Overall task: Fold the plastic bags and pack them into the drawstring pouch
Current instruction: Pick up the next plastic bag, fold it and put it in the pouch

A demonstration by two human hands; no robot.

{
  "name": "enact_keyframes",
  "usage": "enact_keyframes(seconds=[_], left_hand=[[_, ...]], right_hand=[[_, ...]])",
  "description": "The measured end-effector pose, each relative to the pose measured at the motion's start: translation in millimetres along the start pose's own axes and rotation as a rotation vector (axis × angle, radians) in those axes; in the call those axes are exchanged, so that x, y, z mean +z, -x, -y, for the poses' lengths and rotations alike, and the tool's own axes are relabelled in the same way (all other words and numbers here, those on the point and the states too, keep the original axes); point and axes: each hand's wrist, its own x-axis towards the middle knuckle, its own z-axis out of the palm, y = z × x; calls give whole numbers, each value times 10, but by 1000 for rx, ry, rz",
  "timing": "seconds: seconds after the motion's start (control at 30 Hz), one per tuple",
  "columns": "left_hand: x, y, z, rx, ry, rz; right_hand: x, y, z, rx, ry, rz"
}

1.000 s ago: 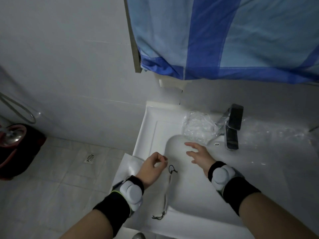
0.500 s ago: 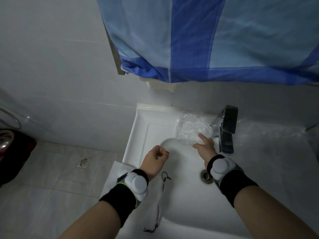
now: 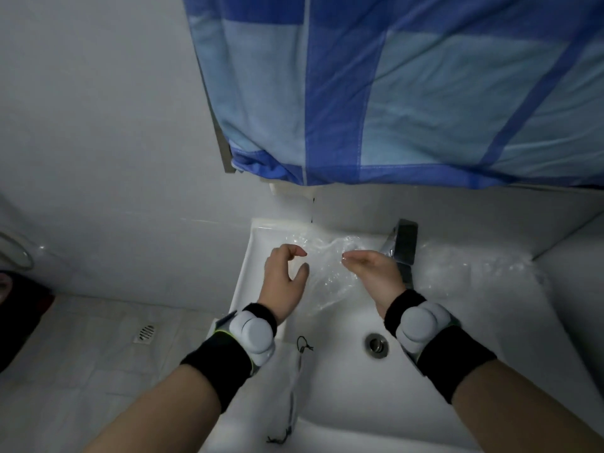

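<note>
A clear crumpled plastic bag point(image 3: 322, 273) hangs over the back of the white sink point(image 3: 258, 243), between my two hands. My right hand point(image 3: 372, 273) pinches its right edge with closed fingers. On the bag's left side, my left hand point(image 3: 284, 276) has thumb and fingers curled but apart, holding nothing that I can see. The pale drawstring pouch point(image 3: 294, 384) lies on the sink's left front slope, its black cord point(image 3: 304, 343) knotted at the top, partly hidden under my left wrist.
A chrome faucet point(image 3: 405, 246) stands right behind my right hand. More clear plastic point(image 3: 474, 266) lies on the counter to the right. The drain point(image 3: 376, 345) sits mid-basin. A blue checked cloth point(image 3: 392, 93) hangs overhead. At left lie a tiled floor and a dark object point(image 3: 19, 315).
My right hand reached the bag by the faucet, took hold and pulled it out over the basin. My left hand moved up from the pouch towards the bag.
</note>
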Motion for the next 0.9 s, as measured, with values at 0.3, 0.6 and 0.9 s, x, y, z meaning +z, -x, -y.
enact_keyframes(seconds=[0.3, 0.6, 0.9], left_hand=[[-347, 42, -728, 179, -244, 159], [-624, 287, -1313, 212, 33, 386], [-892, 582, -1599, 181, 30, 619]], right_hand=[[-104, 307, 744, -136, -46, 139], [-212, 667, 1393, -301, -59, 220], [-365, 969, 1597, -329, 72, 166]])
